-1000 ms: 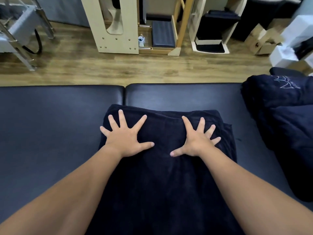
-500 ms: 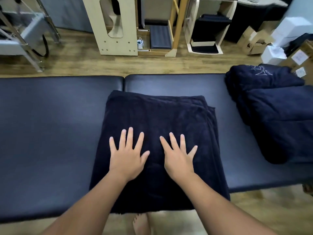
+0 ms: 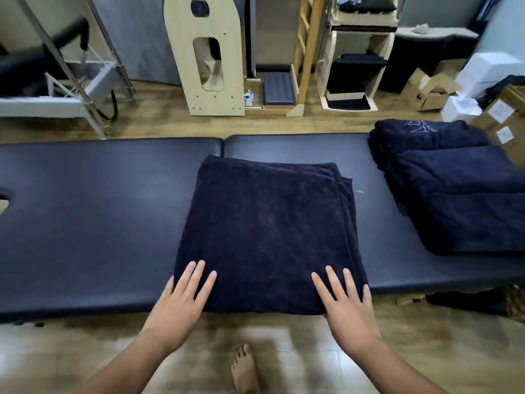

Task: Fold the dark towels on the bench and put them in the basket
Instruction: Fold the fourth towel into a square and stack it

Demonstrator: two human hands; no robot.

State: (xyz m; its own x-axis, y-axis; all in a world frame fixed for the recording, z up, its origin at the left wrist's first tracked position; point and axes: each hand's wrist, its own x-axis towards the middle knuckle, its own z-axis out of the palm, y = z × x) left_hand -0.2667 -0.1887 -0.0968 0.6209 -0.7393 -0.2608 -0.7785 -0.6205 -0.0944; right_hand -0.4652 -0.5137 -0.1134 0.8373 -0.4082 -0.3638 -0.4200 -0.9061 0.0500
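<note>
A dark navy towel point(image 3: 270, 228), folded into a rough square, lies flat on the middle of the dark padded bench point(image 3: 99, 223). My left hand point(image 3: 181, 300) rests on its near left corner with fingers straight. My right hand point(image 3: 346, 305) rests flat on its near right corner, fingers straight too. Both hands sit at the towel's near edge, by the front edge of the bench. A pile of more dark towels point(image 3: 454, 194) lies on the bench's right end. No basket can be made out for certain.
Beyond the bench stand wooden exercise frames point(image 3: 210, 58), a metal-framed apparatus point(image 3: 71, 81) at the left, and cardboard boxes point(image 3: 431, 89) at the right. A face hole point(image 3: 4, 201) opens in the bench's left end. A woven thing point(image 3: 515, 304) peeks out below the bench's right end. My bare foot point(image 3: 244, 371) is on the wood floor.
Both hands have slid back along the towel from its far part to its near corners and spread apart. The view has pulled back, showing the floor and foot.
</note>
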